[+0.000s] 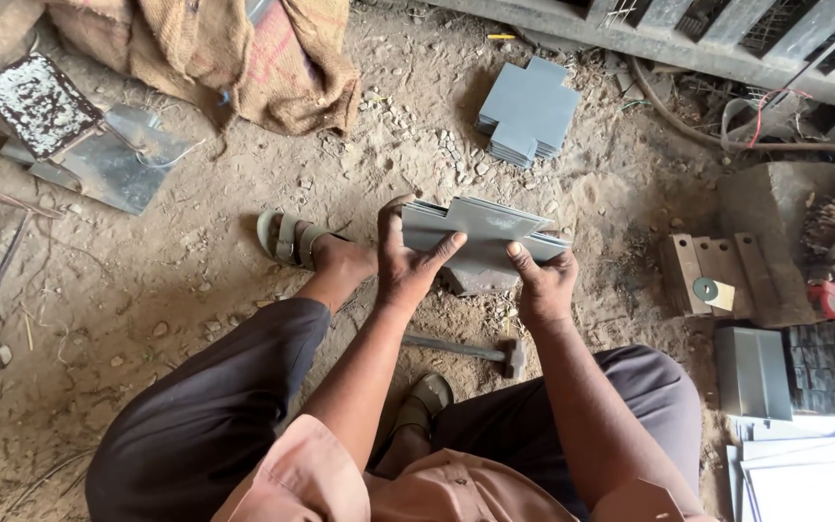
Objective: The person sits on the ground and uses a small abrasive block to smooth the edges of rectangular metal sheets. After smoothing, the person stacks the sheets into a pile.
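At the frame center, the left hand (408, 266) and right hand (543, 282) both grip a stack of flat grey cross-shaped metal sheets (480, 232) above the dusty floor (195, 251).

No packages, printed labels, signs or screens show anywhere in this view (the grey cross-shaped metal sheets, the sacking and the dirt floor carry no visible markings, and nothing at the right edge reads clearly as a wrapper or a display).
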